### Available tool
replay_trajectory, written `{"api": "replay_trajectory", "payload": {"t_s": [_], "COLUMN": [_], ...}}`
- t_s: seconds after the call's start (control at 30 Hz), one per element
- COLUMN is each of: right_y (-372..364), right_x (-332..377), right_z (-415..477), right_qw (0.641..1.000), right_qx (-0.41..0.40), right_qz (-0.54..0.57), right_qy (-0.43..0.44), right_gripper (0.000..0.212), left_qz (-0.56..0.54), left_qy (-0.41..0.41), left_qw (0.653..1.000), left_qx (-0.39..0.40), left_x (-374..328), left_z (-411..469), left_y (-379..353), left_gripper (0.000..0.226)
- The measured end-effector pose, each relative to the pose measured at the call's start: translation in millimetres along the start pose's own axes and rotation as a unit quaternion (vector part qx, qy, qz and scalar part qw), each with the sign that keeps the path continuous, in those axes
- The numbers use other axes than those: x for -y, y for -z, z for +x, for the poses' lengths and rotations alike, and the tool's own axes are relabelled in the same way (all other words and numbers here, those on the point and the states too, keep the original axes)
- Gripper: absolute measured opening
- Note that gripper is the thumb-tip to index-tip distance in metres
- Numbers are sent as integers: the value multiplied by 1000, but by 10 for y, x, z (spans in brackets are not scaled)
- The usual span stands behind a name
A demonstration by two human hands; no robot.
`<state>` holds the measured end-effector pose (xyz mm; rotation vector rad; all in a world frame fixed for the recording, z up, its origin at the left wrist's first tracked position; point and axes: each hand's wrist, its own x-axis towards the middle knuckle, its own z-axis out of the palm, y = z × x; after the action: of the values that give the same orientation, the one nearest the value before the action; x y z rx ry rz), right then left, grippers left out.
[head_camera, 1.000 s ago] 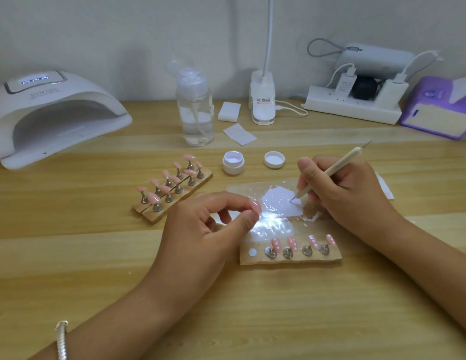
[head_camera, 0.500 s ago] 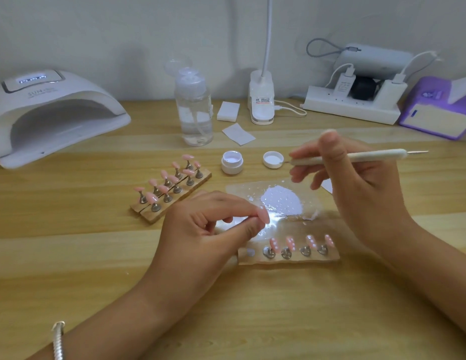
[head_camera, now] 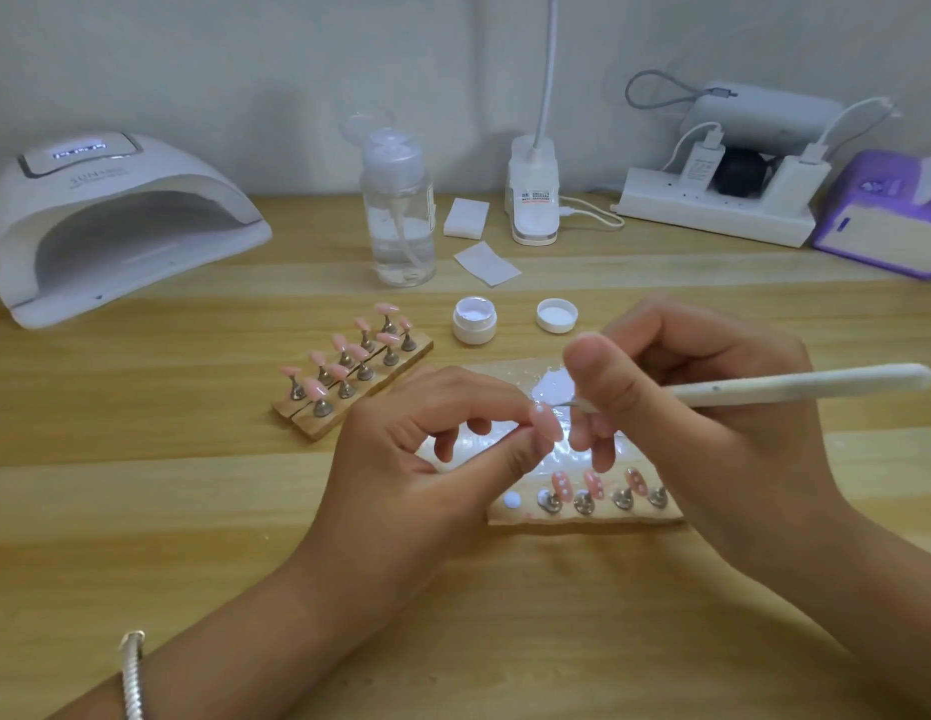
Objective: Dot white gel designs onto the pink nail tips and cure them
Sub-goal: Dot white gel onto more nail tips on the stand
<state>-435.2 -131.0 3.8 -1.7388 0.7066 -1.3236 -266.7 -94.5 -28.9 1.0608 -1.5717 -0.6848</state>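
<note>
Over palette (head_camera: 500, 374) | left hand (head_camera: 432, 459) pinches pink tip (head_camera: 546, 420) | right hand (head_camera: 713, 407) grips dotting pen (head_camera: 796, 384)

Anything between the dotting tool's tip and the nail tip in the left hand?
Nothing visible: the dotting tool in the right hand has its point at the pink nail tip pinched by the left hand.

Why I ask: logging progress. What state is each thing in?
Gel jar, open.
Jar lid, off, beside jar.
Nail lamp, display lit.
Pump bottle, cap flipped up.
Left hand, pinches pink nail tip.
Right hand, grips dotting pen, tip at that nail.
Tips on near holder, dotted white.
</note>
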Motion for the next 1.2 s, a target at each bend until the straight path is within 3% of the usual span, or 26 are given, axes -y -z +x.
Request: {"api": "replay_trajectory", "payload": {"t_s": [0.27,1.2], "right_y": [-15,-20], "right_x": [-30,-60], "right_z": [-34,-47], "right_qw": [1000,1000], "right_qx": [4,8], "right_qz": [-8,-8], "right_qy": [3,-11], "right_gripper": [32,35], "left_qz": [-6,12], "left_qy": [0,5], "left_qw": [1000,1000], "left_qx": [4,5], "left_x": [-9,-25], "left_z": [1,9], "left_y": [-5,-15], "left_gripper": [2,4]}}
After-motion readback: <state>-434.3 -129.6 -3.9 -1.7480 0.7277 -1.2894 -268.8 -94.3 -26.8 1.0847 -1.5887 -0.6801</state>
